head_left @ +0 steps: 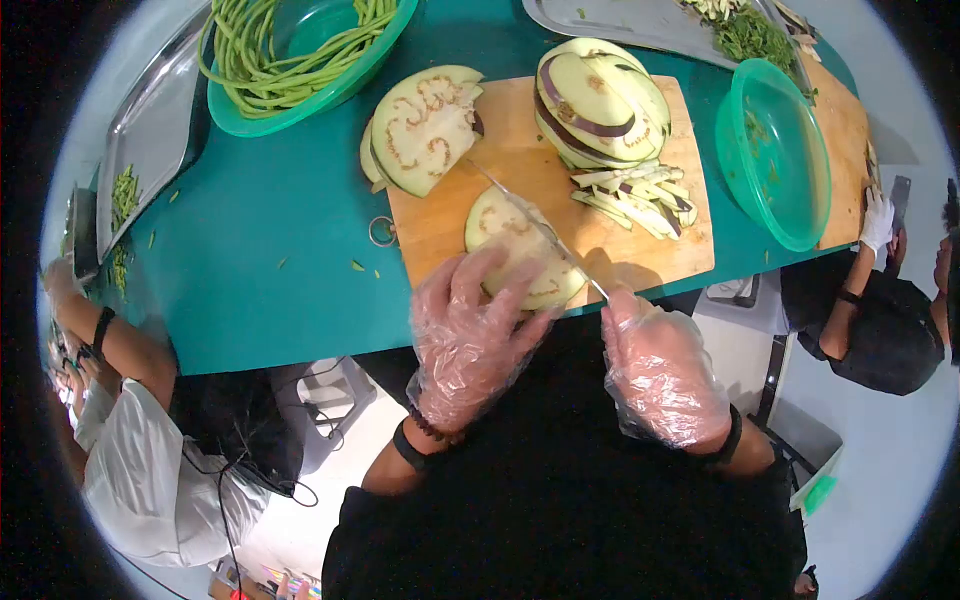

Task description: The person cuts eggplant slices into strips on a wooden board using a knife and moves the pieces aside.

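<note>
In a clear plastic glove, my right hand [665,375] is closed round the handle of a knife [568,255]. Its thin blade, seen nearly edge-on, slants up-left across an eggplant slice [492,212] at the board's near edge. My left hand [475,330], also gloved, rests spread fingers over the lower left of that slice; the fingers are slightly blurred. On the wooden cutting board [440,235], a stack of eggplant slices [600,100] stands at the back right, with cut eggplant strips [640,200] in front of it. More large slices [420,130] overlap the board's back left corner.
A green basin of long beans [365,75] sits back left, beside a metal tray [150,150]. Another green basin [735,150] stands right of the board. A tray of chopped greens [640,25] lies behind. People work on the left [150,460] and right [870,330].
</note>
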### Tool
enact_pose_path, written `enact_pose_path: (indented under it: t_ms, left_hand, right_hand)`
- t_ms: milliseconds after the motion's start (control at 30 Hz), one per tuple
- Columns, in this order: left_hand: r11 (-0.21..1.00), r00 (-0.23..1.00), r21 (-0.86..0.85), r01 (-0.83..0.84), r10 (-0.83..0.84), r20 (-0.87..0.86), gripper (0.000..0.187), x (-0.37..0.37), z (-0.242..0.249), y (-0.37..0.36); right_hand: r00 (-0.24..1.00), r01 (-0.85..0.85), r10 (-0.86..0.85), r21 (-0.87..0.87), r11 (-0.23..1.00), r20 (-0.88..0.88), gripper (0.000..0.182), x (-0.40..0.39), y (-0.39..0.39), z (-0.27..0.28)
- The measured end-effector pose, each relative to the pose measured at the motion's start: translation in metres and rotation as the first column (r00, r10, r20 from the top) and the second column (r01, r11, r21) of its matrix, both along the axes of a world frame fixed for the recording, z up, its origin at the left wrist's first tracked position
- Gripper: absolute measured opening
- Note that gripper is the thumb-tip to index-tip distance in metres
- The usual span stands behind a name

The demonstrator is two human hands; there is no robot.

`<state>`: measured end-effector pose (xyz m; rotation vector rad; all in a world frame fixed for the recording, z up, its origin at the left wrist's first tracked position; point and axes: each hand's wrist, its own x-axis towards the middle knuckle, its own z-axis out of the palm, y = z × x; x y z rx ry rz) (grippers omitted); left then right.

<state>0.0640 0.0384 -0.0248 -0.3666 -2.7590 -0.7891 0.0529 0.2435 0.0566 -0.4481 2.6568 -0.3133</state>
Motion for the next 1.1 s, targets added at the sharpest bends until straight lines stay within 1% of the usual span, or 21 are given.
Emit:
enact_pose_path:
  t_ms: [67, 167, 267, 367, 467, 567, 667, 767, 867, 967, 1067, 1100]
  left_hand:
    - [1.0, 1.0, 0.0, 0.006, -0.006, -0.002, 0.054, -0.001, -0.001, -0.001]
    - [1.0, 1.0, -0.011, 0.009, -0.009, 0.009, 0.055, -0.001, 0.0, -0.001]
    - [1.0, 1.0, -0.013, 0.002, -0.002, 0.008, 0.056, -0.001, 0.002, 0.0]
    - [1.0, 1.0, -0.031, 0.006, -0.006, 0.016, 0.056, -0.001, 0.003, -0.001]
    - [1.0, 1.0, -0.028, 0.009, -0.009, 0.017, 0.057, -0.001, 0.002, -0.001]
    - [1.0, 1.0, -0.019, 0.007, -0.006, 0.014, 0.058, -0.001, 0.001, -0.001]
    - [0.999, 1.0, -0.035, 0.001, 0.0, 0.023, 0.059, -0.002, 0.002, -0.001]
    - [0.998, 1.0, -0.058, -0.006, 0.007, 0.024, 0.059, -0.003, 0.002, -0.001]
    - [0.999, 1.0, -0.043, 0.006, -0.005, 0.022, 0.059, -0.002, -0.001, -0.001]
    - [0.999, 1.0, -0.037, 0.019, -0.018, 0.013, 0.059, -0.001, -0.004, -0.002]
    - [0.999, 1.0, -0.047, 0.023, -0.022, 0.008, 0.058, -0.003, -0.002, -0.003]
    - [0.999, 1.0, -0.046, 0.02, -0.019, 0.012, 0.058, -0.003, -0.001, -0.002]
  right_hand:
    - [1.0, -0.029, 0.029, 0.082, 0.996, 0.011, 0.024, 0.0, -0.003, -0.001]
    - [0.999, -0.048, 0.047, 0.137, 0.989, 0.012, 0.029, 0.001, -0.007, -0.003]
    - [0.998, -0.028, 0.017, 0.183, 0.983, 0.063, 0.031, 0.0, -0.012, 0.001]
    - [0.995, -0.049, 0.034, 0.168, 0.984, 0.093, 0.031, -0.001, -0.008, 0.004]
    - [0.989, -0.071, 0.055, 0.115, 0.991, 0.134, 0.03, -0.005, -0.002, 0.004]
    - [0.988, -0.033, 0.014, 0.124, 0.992, 0.154, 0.029, -0.004, -0.002, 0.001]
    - [0.995, -0.017, 0.005, 0.119, 0.993, 0.103, 0.017, -0.001, -0.005, 0.004]
    - [0.982, -0.033, 0.015, 0.091, 0.995, 0.19, 0.028, -0.003, -0.001, 0.004]
    - [0.981, -0.156, 0.133, 0.175, 0.972, 0.139, 0.027, -0.004, -0.004, 0.005]
    - [0.985, -0.081, 0.079, 0.009, 0.997, 0.156, 0.024, -0.011, -0.003, -0.009]
    - [0.995, -0.05, 0.058, -0.1, 0.994, 0.082, 0.02, -0.019, -0.009, -0.016]
    - [0.993, -0.039, 0.048, -0.087, 0.995, 0.104, 0.02, -0.023, -0.011, -0.014]
